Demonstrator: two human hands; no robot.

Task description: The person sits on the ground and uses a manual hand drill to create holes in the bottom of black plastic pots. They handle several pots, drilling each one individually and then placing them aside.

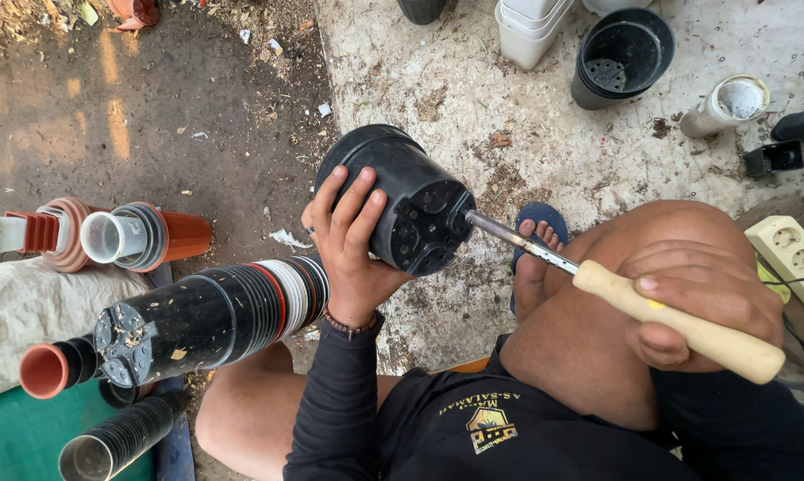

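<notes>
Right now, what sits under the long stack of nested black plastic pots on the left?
Under the long stack of nested black plastic pots lie a smaller dark pot stack, a green surface and the person's bare thigh. Whatever supports the stack's middle is covered.

No packages, signs or screens show; only a yellow house-shaped emblem [491, 429] on the black garment, below the bent knee [589, 303].

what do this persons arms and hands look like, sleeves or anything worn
Both hands are bare, with no gloves. The left hand has a thin beaded bracelet of dark reddish-brown beads at the wrist, and a snug long black sleeve runs up the forearm from there. The right hand shows no ring or band; a dark sleeve covers that arm too.
</notes>
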